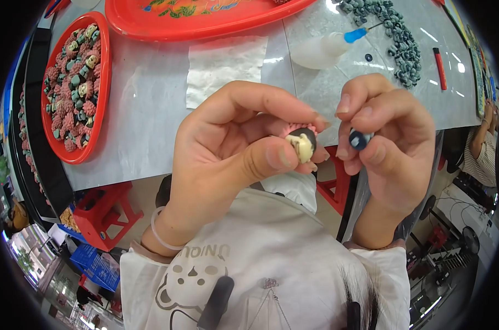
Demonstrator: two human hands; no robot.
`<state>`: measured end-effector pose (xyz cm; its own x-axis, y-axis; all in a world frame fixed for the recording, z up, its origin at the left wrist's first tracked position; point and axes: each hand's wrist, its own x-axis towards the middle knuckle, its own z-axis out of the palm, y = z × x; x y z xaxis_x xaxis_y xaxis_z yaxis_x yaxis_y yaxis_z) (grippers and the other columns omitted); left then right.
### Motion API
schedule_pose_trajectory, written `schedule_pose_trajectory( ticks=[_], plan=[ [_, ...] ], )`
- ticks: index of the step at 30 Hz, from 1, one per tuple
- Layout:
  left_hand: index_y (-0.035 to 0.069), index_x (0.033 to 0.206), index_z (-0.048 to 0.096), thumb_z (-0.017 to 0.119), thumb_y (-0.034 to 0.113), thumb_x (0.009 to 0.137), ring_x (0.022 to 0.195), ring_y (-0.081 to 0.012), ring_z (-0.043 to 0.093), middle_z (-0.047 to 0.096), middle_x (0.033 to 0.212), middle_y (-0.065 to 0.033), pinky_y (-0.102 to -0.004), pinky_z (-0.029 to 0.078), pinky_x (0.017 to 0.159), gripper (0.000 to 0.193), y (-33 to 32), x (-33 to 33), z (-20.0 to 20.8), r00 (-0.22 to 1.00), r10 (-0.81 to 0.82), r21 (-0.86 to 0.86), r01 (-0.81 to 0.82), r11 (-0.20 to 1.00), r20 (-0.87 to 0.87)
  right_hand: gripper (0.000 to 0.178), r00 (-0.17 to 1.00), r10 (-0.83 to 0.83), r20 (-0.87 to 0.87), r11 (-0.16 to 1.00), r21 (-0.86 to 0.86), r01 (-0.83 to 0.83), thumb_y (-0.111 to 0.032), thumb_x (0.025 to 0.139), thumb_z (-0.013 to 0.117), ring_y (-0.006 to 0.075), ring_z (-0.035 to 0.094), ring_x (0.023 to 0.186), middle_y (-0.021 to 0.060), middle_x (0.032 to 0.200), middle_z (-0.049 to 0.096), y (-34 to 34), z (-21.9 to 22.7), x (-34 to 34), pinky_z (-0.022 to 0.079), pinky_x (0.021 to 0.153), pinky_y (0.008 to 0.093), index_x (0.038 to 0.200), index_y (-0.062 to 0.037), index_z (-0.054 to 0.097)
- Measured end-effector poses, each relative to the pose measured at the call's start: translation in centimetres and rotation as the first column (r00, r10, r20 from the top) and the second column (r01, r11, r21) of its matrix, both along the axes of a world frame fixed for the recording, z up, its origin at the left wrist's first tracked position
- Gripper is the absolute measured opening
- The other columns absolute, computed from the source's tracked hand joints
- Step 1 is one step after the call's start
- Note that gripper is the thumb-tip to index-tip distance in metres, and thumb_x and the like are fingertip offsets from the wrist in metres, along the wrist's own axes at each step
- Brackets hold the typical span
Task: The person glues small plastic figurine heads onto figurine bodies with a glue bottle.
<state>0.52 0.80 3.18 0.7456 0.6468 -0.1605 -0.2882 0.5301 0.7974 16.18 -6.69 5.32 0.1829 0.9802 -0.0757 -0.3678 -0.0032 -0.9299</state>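
Note:
My left hand (pixel 213 137) is closed, pinching a small figurine head (pixel 302 145) between thumb and fingers. The head has a cream face, a dark cap-like part and a pink ruffled edge. Close to its right, my right hand (pixel 395 143) grips a small round dark-blue and grey piece (pixel 359 139) between thumb and fingertips. The two pieces are apart, held above the near edge of the table. Fingers hide part of each one.
A red oval tray (pixel 105 60) of pink and grey pieces stands at left; a larger red tray (pixel 205 30) lies behind. White paper (pixel 224 71), a needle-tipped bottle (pixel 318 52), grey-green pieces (pixel 403 52) and a red pen (pixel 439 69) lie beyond my hands. A red stool (pixel 103 212) is below left.

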Motion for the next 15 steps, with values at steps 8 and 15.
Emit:
schedule_pose_trajectory(
  ticks=[8,15],
  plan=[
    [0.002,0.094,0.047,0.065,0.034,0.071,0.069,-0.0115,0.053,0.053,0.087,-0.0097,-0.0182,0.044,0.057,0.043,-0.3,-0.1,0.4,0.999,0.028,0.007,-0.028,1.000,-0.019,0.026,0.890,-0.061,0.451,0.965,0.253,-0.063,-0.012,0.070,0.066,0.0196,0.054,0.069,0.0184,0.083,0.052,-0.1,0.2,-0.2,0.045,0.064,0.0259,0.083,0.0029,0.050],
    [0.001,0.090,0.048,0.068,0.033,0.068,0.073,-0.0119,0.053,0.051,0.081,-0.0058,-0.0217,0.043,0.065,0.043,-0.7,-0.1,0.1,0.995,0.095,0.054,-0.093,0.994,-0.033,0.024,0.724,-0.254,0.642,0.912,0.409,-0.042,-0.008,0.067,0.067,0.0187,0.057,0.066,0.0185,0.078,0.055,-0.2,-0.2,-1.2,0.046,0.056,0.0222,0.082,0.0015,0.052]
  ],
)
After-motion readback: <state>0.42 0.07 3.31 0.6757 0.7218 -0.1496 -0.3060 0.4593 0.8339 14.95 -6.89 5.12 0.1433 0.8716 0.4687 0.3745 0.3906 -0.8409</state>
